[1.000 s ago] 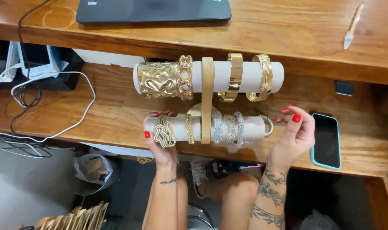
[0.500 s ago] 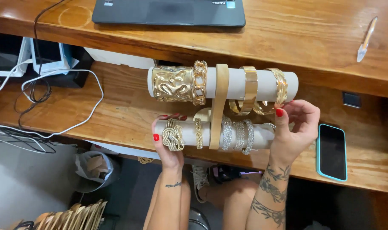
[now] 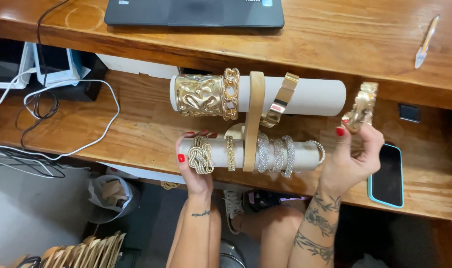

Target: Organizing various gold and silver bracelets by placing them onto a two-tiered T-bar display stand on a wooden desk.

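I see my left hand wrapped around the left end of the lower white cylinder bar of a two-tier bracelet display stand with a tan wooden upright. The thumb with its red nail presses the front of the bar, and the fingers curl over the top, so the hand is closed on the bar. Just beside the thumb sits a knotted gold rope bracelet, touching the hand.

My right hand is raised off the right end of the stand, fingers pressed together in a pinch on a chunky gold chain-link bracelet. The bracelet stands up above the fingertips, clear of the upper white cylinder bar and just beside that bar's right end, over the wooden desk shelf.

On the upper bar a wide hammered gold cuff sits at the left, with a gold link bracelet touching it, and a flat gold bangle hangs tilted to the right of the upright. On the lower bar, several sparkling silver-toned bangles are lined up to the right of the upright.

A black phone in a teal case lies on the shelf right of my right hand. A dark laptop rests on the upper desk surface, and a pen lies at the far right.
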